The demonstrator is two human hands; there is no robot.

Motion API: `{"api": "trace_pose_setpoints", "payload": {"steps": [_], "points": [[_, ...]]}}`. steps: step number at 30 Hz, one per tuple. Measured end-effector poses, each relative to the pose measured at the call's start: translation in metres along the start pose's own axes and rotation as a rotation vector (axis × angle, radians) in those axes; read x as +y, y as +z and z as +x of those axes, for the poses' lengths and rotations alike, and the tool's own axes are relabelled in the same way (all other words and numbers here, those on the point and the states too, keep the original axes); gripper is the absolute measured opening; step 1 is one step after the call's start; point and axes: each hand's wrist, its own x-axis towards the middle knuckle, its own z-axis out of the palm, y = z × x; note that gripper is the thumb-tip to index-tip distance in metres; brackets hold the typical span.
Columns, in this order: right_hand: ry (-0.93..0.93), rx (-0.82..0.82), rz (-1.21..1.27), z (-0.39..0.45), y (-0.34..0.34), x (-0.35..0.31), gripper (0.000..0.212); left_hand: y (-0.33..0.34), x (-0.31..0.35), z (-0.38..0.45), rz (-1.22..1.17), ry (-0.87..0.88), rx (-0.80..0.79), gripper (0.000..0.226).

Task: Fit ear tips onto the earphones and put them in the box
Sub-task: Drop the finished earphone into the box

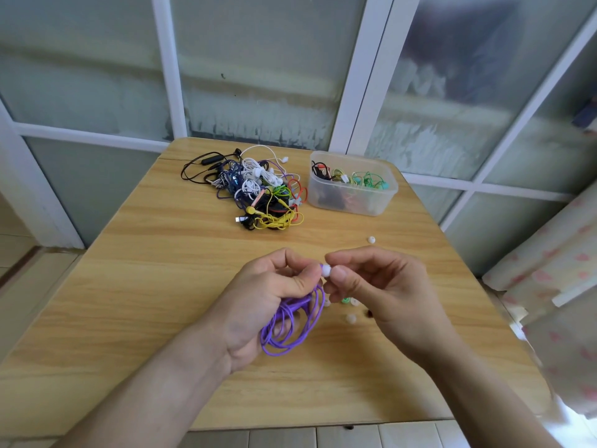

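Note:
My left hand (268,295) holds a coiled purple earphone cable (290,324) and pinches its earbud at the fingertips. My right hand (371,286) pinches a white ear tip (325,270) against that earbud, above the table's near middle. Loose ear tips lie under and beside my right hand: a green one (345,300), white ones (351,318), and one farther off (371,240). A clear plastic box (352,202) at the back right holds several earphones.
A tangled pile of earphones in several colours (258,189) lies at the back middle of the wooden table (129,286). Frosted glass panels stand behind it. A patterned cloth (555,286) hangs at the right edge.

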Motion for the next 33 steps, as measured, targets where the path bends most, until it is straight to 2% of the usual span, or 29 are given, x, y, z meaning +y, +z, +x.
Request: {"api": "trace_pose_setpoints", "payload": {"steps": [9,11,13,15,18,19,22,25,27,30,33], "points": [[0.008,-0.067,-0.049,0.001,0.0,0.003,0.014,-0.001,-0.002,0.0,-0.053,-0.08,-0.038,0.023],[0.083,-0.107,-0.043,0.0,0.0,0.001,0.022,-0.004,0.0,0.0,-0.032,-0.066,-0.084,0.022],[0.24,-0.111,0.146,0.0,0.002,-0.002,0.019,-0.002,0.003,-0.003,0.018,-0.026,-0.128,0.025],[0.404,-0.081,0.416,-0.001,0.006,-0.005,0.01,0.0,0.002,-0.004,0.024,0.034,-0.112,0.024],[0.54,-0.08,0.647,-0.002,0.01,-0.004,0.006,0.005,0.001,-0.005,0.076,0.176,-0.048,0.02],[0.569,-0.089,0.708,-0.001,0.011,-0.004,0.01,0.007,0.0,-0.005,0.122,0.242,-0.039,0.02],[0.629,-0.116,0.846,-0.002,0.013,-0.004,0.045,0.007,-0.004,-0.001,0.279,0.429,0.016,0.021],[0.668,-0.069,0.936,-0.004,0.016,-0.004,0.053,0.005,-0.005,0.003,0.454,0.577,0.037,0.015],[0.627,-0.04,0.837,-0.005,0.017,-0.004,0.043,0.001,-0.006,0.004,0.509,0.602,0.055,0.015],[0.433,0.0,0.506,-0.006,0.015,-0.009,0.021,0.001,-0.006,0.003,0.455,0.555,0.118,0.021],[0.239,0.003,0.272,-0.006,0.01,-0.012,0.022,0.001,-0.006,0.002,0.405,0.507,0.118,0.014]]}}
